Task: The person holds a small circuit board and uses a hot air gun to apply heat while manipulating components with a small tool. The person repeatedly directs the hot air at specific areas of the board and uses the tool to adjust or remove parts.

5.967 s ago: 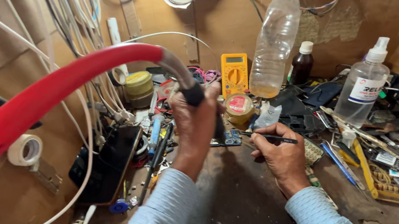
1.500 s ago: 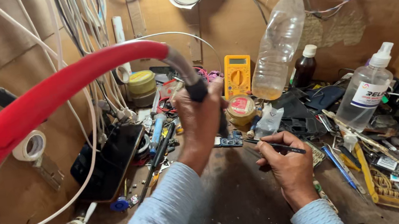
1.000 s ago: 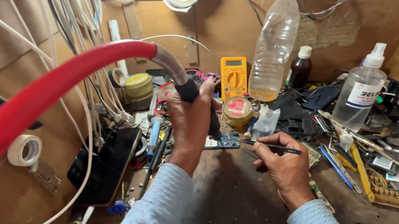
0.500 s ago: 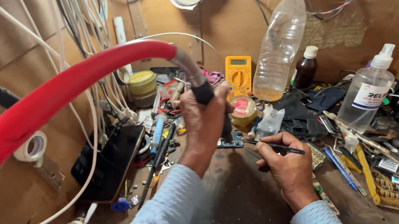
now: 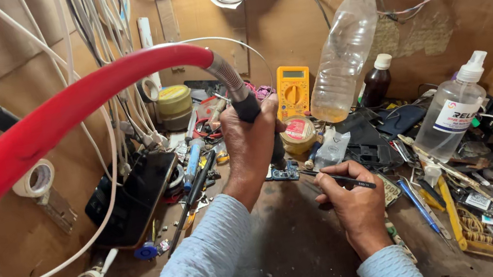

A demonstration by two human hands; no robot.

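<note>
Work is mid-way: left hand [image 5: 253, 147] grips the nozzle [image 5: 256, 113] on the red hose [image 5: 56, 120], aimed at the small board [image 5: 284, 173] on the bench. Right hand [image 5: 353, 197] pinches tweezers [image 5: 340, 179] beside it.

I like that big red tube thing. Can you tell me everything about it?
The red hose is thick, smooth and rubbery-looking. It arches from the lower left up across the bench, then joins a ribbed silvery metal neck that bends down into a black handle. The left hand grips that handle, pointing it down at a small circuit board.
</note>
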